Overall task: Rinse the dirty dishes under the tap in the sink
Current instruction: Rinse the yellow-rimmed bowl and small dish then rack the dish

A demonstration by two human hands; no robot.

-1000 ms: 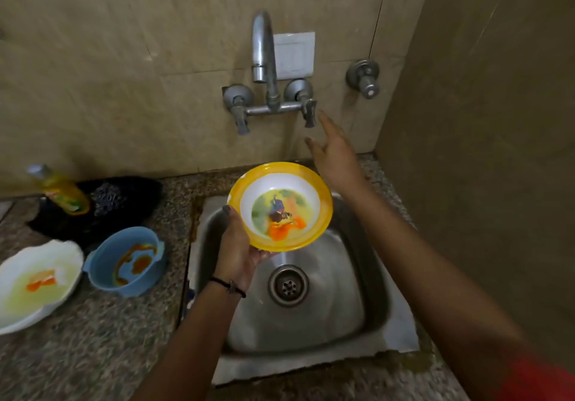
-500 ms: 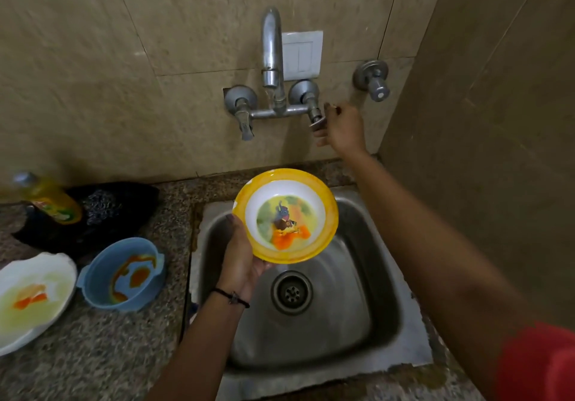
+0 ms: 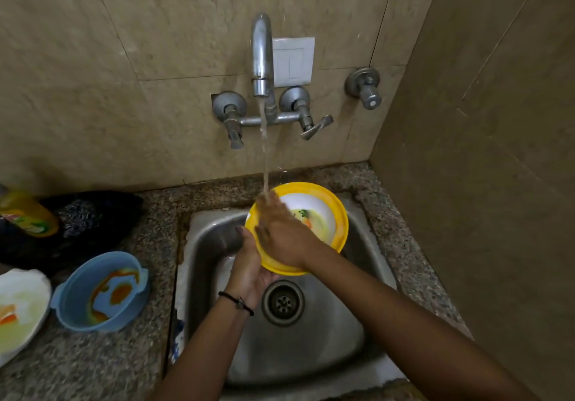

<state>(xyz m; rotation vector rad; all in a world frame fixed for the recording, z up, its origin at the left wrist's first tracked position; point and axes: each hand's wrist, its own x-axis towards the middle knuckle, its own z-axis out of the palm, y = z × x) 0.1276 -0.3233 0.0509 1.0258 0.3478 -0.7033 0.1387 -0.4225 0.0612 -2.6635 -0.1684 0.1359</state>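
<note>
The yellow bowl (image 3: pixel 323 214) was held tilted over the sink (image 3: pixel 311 347), under the stream from the tap (image 3: pixel 261 55), with smears of food showing in its well. Wet and held by one edge only, it could likely slip and drop. Water striking the right hand (image 3: pixel 280 235) might also splash the worktop (image 3: pixel 93 366), where a soiled blue bowl (image 3: pixel 99 288) and white plate (image 3: pixel 18 304) sat. The left hand (image 3: pixel 249 263) gripped the bowl's near-left rim from beneath. The right hand lay open, fingers flat inside the bowl, under the water.
</note>
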